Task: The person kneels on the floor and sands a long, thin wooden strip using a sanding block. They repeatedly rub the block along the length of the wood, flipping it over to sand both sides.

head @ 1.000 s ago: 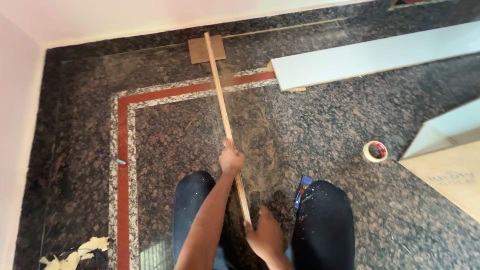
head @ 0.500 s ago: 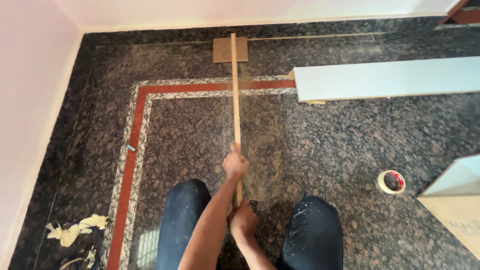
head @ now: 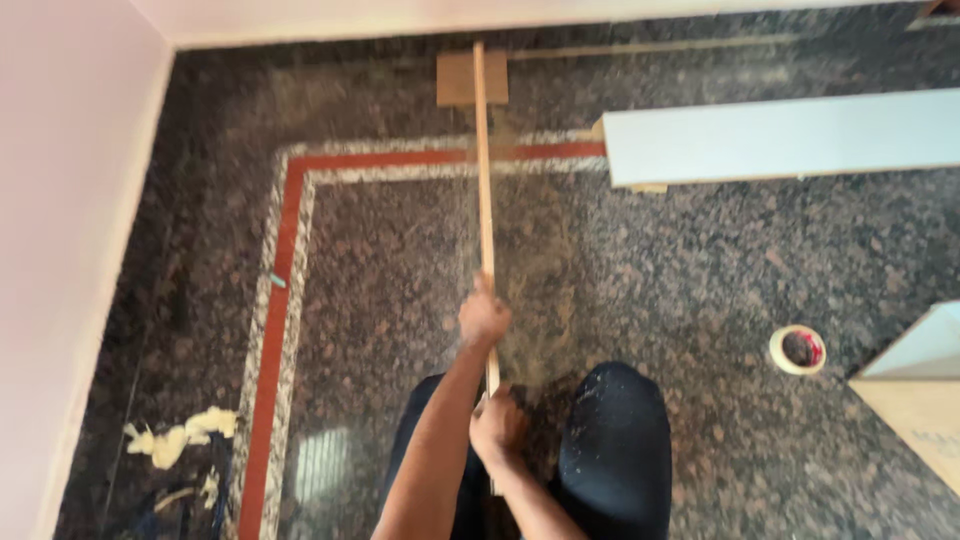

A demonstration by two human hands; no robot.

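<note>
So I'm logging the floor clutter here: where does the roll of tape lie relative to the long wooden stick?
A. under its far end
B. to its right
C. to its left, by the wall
B: the roll of tape lies on the granite floor right of the wooden stick, near the angled boards.

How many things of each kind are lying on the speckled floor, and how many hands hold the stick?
Long wooden stick with flat square board: 1
White long boards: 2
Round tape roll: 1
Yellow scrap pile: 1
Hands on stick: 2
Total: 7

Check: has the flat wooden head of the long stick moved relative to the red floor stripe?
Yes. The wooden head has slid from beside the red stripe toward the wall.
</note>
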